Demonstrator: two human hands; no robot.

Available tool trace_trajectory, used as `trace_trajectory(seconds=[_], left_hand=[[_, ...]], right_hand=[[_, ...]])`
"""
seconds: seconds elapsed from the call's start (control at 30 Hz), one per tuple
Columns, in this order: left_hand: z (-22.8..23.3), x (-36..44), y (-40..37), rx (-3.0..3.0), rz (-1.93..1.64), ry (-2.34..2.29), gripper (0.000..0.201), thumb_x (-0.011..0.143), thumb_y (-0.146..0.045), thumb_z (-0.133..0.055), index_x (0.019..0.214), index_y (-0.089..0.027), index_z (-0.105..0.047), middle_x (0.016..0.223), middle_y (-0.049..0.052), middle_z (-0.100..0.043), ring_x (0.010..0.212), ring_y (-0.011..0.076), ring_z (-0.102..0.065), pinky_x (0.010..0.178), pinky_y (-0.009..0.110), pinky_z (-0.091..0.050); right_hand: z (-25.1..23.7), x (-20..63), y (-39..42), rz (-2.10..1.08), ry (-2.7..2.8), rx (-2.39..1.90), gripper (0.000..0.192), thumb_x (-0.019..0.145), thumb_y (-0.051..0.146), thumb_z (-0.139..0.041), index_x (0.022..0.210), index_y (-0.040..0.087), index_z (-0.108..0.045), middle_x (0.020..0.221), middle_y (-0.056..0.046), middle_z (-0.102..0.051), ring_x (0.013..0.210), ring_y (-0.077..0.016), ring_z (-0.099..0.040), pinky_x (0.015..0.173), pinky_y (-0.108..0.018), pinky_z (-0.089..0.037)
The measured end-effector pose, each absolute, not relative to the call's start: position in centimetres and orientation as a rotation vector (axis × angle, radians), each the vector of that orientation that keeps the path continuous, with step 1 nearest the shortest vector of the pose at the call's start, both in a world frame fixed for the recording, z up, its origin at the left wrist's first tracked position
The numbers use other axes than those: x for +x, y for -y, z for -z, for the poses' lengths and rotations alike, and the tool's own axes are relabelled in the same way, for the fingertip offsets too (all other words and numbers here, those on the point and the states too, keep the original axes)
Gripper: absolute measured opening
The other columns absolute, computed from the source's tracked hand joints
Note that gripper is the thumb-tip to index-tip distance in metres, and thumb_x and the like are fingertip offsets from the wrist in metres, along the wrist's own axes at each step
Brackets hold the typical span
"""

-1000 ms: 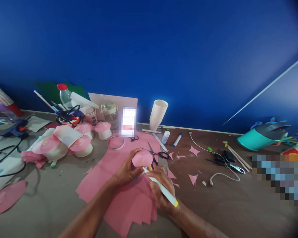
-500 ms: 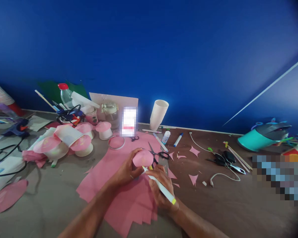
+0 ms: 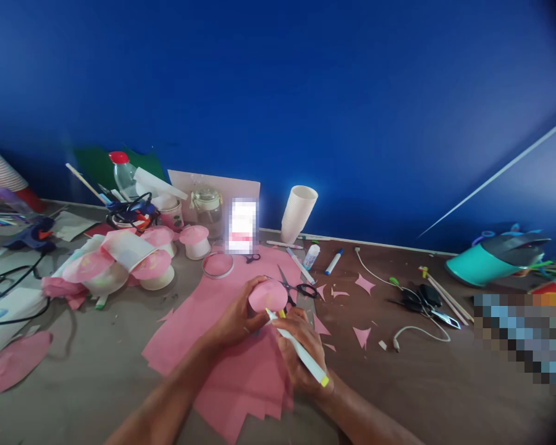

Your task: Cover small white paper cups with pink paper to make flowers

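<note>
My left hand (image 3: 241, 315) is closed around the side of a small paper cup topped with a pink paper disc (image 3: 267, 295). Most of the cup below the disc is hidden by my fingers. In my right hand (image 3: 303, 349) is a white marker with a yellow end (image 3: 306, 358), its tip at the near edge of the pink disc. A yellow cap (image 3: 282, 313) shows by my right fingers. Both hands are above layered pink paper sheets (image 3: 185, 334). Just beyond them lie black-handled scissors (image 3: 306, 290) with the blades pointing away.
Several pink-topped paper cups (image 3: 152, 266) cluster at the left. A stack of white cups (image 3: 299, 213), a glue bottle (image 3: 311, 256) and a blue marker (image 3: 334, 262) are behind. Pink scraps (image 3: 362, 337), a white cable (image 3: 421, 327) and a teal container (image 3: 472, 262) are on the right.
The view has shifted very slightly. Both hands keep nearly the same pose, with the marker tip still at the disc's near edge.
</note>
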State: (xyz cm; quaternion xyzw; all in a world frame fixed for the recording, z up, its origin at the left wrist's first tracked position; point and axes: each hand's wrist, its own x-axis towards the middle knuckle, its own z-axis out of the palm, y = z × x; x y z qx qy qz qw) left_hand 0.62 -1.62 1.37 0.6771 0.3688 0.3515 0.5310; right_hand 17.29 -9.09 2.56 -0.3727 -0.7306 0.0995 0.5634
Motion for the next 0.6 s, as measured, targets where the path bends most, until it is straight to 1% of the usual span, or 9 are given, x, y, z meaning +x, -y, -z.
trace_trajectory(seconds=[0.13, 0.3, 0.4, 0.6], left_hand=[[-1.52, 0.67, 1.7, 1.631, -0.861, -0.878, 0.067, 0.079, -0.032, -0.07, 0.138, -0.019, -0.043, 0.144, 0.016, -0.05, 0.134, 0.0337, -0.047, 0.113, 0.046, -0.039], [-1.23, 0.67, 1.69, 1.615, -0.851, -0.868, 0.065, 0.081, -0.029, -0.069, 0.139, -0.019, -0.04, 0.145, 0.016, -0.049, 0.131, 0.0313, -0.05, 0.111, 0.044, -0.042], [-1.07, 0.64, 1.68, 1.608, -0.848, -0.86, 0.065, 0.082, -0.028, -0.068, 0.14, -0.021, -0.04, 0.144, 0.015, -0.05, 0.13, 0.0304, -0.051, 0.11, 0.043, -0.044], [-1.22, 0.65, 1.66, 1.656, -0.86, -0.885, 0.064, 0.081, -0.026, -0.067, 0.138, -0.02, -0.041, 0.143, 0.013, -0.052, 0.13, 0.0311, -0.052, 0.111, 0.044, -0.042]], right_hand=[[-2.61, 17.28, 9.14, -0.222, 1.768, -0.867, 0.027, 0.095, 0.018, -0.047, 0.117, 0.027, -0.059, 0.085, -0.002, -0.071, 0.071, -0.02, -0.065, 0.078, -0.04, -0.05], [-2.53, 17.13, 9.09, -0.201, 1.793, -0.891, 0.028, 0.093, 0.014, -0.049, 0.116, 0.026, -0.058, 0.089, -0.002, -0.072, 0.078, -0.02, -0.067, 0.081, -0.04, -0.05], [-2.45, 17.06, 9.06, -0.186, 1.788, -0.913, 0.028, 0.093, 0.013, -0.048, 0.115, 0.026, -0.058, 0.086, -0.002, -0.071, 0.076, -0.0192, -0.066, 0.08, -0.039, -0.05], [-2.37, 16.96, 8.97, -0.156, 1.787, -0.916, 0.025, 0.095, 0.015, -0.045, 0.115, 0.025, -0.057, 0.088, -0.003, -0.072, 0.079, -0.0202, -0.068, 0.08, -0.039, -0.051]])
